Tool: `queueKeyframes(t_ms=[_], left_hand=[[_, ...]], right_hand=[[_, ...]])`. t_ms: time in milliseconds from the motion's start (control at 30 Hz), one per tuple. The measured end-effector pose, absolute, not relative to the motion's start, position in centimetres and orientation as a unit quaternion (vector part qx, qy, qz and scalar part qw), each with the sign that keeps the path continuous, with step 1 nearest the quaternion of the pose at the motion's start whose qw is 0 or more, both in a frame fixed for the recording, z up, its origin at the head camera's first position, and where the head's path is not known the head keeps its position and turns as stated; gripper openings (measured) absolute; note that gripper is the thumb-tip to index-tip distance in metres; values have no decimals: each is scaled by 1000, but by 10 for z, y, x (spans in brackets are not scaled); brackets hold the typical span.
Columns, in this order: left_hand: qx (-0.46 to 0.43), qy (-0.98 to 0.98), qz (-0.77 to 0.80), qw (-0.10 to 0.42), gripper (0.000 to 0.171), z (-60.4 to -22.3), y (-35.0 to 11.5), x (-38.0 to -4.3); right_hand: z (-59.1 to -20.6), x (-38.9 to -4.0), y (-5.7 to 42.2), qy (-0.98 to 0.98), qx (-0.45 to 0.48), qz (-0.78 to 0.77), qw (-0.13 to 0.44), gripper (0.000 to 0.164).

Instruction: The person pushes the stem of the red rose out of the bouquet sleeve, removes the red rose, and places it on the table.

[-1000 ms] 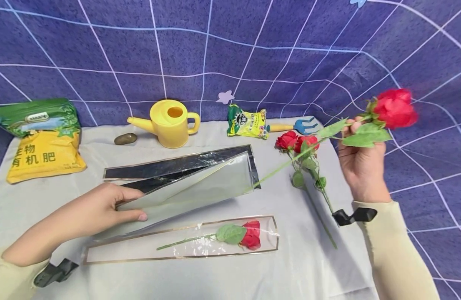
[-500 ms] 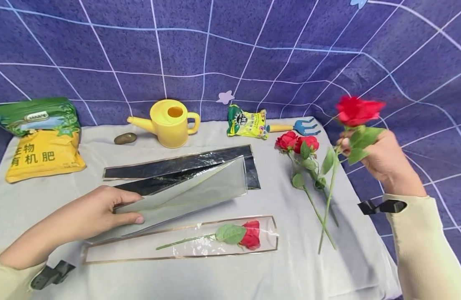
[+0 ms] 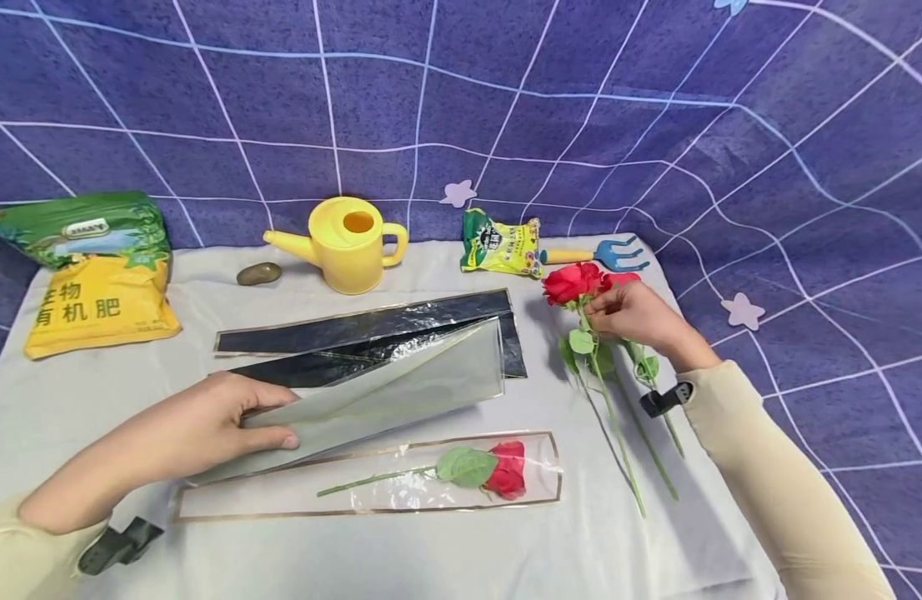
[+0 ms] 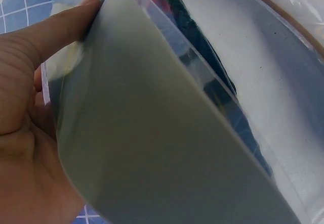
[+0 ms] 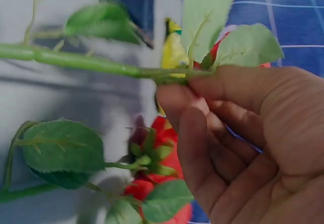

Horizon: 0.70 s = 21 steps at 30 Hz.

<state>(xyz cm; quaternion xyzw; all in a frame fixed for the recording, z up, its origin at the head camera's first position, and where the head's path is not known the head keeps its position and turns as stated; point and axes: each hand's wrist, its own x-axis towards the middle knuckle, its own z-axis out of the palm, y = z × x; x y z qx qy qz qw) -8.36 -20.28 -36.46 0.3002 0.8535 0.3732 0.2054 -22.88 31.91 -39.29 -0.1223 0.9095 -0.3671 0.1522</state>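
Note:
My left hand [image 3: 209,421] grips the closed end of a grey-backed plastic flower sleeve [image 3: 408,387], thumb on top, its far end raised off the table. In the left wrist view the sleeve's grey face [image 4: 152,123] fills the middle. My right hand [image 3: 635,317] pinches the stem of a red rose [image 3: 568,284] just below the bloom, among the other roses on the right. Close up, thumb and forefinger hold the green stem [image 5: 86,62] by its leaves. Another red rose [image 3: 620,281] lies partly behind that hand. Nearer me, a clear sleeve [image 3: 243,503] holds a rose [image 3: 508,471].
Behind the raised sleeve lies a black sleeve [image 3: 341,330]. Along the back stand a yellow watering can [image 3: 348,250], a stone [image 3: 259,273], a small yellow-green packet [image 3: 501,244] and a blue hand fork [image 3: 614,254]. A fertilizer bag [image 3: 101,283] sits at left.
My right hand has brought its rose from the raised position at the right down and left, to the other roses on the table. The left hand still grips the sleeve, nearly unmoved.

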Motion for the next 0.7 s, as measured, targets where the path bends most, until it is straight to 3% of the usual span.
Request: queueKeyframes(t_ms=[267,700], left_hand=[[296,849,379,219,22,-365,-199,-83],[308,855,361,208,17,-367,-194,-85]], right_hand=[[-412,-250,306,963,-161,-207,67,7],[-423,-251,301,970,-149,-184,50,8]])
